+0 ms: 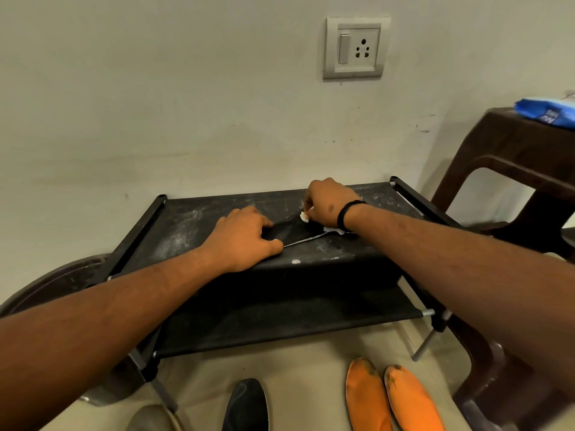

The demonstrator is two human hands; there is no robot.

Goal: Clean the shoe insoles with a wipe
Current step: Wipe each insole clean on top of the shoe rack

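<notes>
A black insole (294, 233) lies on the dusty top shelf of a black fabric shoe rack (186, 222). My left hand (245, 237) holds its near end down, fingers and thumb curled around it. My right hand (326, 202) pinches a crumpled white wipe (304, 216) against the far part of the insole; more white wipe shows under the wrist. On the floor lie another black insole (247, 405) and two orange insoles (368, 396), (412, 399).
A brown plastic stool (504, 169) stands at the right with a blue wipe pack (547, 112) on top. A wall socket (356, 46) is above the rack. A grey insole (152, 419) lies at the bottom left, and a dark round object sits left of the rack.
</notes>
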